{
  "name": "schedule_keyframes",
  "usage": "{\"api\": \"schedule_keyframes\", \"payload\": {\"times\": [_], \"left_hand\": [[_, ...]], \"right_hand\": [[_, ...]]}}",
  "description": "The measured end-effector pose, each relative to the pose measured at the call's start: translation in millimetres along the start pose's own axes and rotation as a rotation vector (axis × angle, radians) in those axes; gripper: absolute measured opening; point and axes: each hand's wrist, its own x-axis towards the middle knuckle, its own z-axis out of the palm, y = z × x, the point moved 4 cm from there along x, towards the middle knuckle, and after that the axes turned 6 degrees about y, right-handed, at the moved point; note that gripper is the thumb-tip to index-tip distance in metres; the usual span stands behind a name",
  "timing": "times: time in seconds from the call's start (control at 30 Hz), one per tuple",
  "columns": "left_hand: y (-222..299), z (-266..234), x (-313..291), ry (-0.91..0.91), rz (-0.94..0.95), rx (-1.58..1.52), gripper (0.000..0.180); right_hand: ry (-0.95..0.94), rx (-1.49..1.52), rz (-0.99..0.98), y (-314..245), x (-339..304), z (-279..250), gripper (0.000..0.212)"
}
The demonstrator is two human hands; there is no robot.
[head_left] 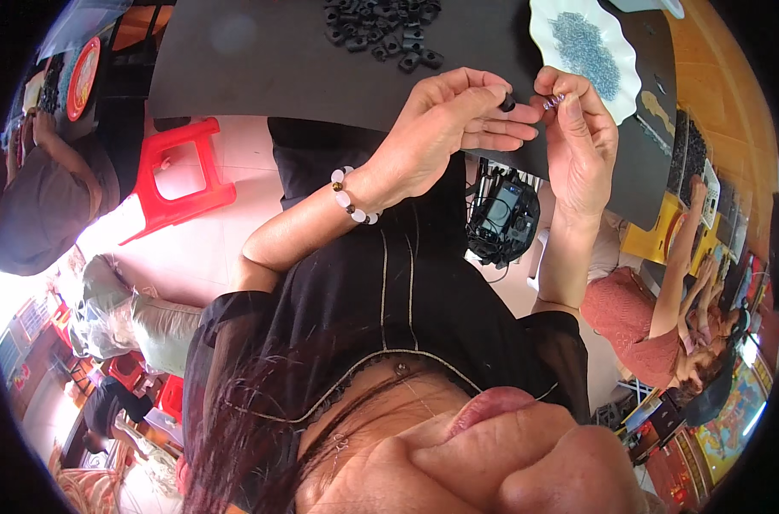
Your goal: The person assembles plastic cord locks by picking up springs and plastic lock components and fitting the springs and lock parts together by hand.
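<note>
My left hand (445, 120) pinches a small black plastic part (507, 103) between thumb and forefinger, its other fingers stretched out below. Close beside it, my right hand (582, 137) is closed on a small shiny coiled spring (554, 101), held between thumb and fingertips. The spring and the black part are apart. Beyond my right hand stands a white scalloped plate (539, 30) heaped with small bluish, shiny pieces (584, 53), too fine to tell singly. A pile of black plastic parts (385, 30) lies at the table's far side.
The dark table (252, 68) spans the space ahead, its near edge just under my hands. A red plastic stool (184, 180) stands at left. Below the table's edge hangs a black bundle of equipment with cables (502, 218). Other people sit at tables on both sides.
</note>
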Motion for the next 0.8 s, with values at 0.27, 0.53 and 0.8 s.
{"api": "schedule_keyframes", "payload": {"times": [0.27,0.53,0.8], "left_hand": [[8.5,-13.1,-14.6,0.012,-0.066,-0.171,0.025],[10.9,-20.7,-21.1,0.035,-0.04,-0.173,0.024],[12.2,-22.6,-25.3,0.078,-0.021,-0.081,0.029]], "right_hand": [[0.021,-0.158,-0.098,6.4,-2.1,30.8,0.013],[0.016,-0.15,-0.086,18.2,-0.5,48.9,0.011],[0.01,-0.039,0.0,25.6,-0.7,52.8,0.011]]}}
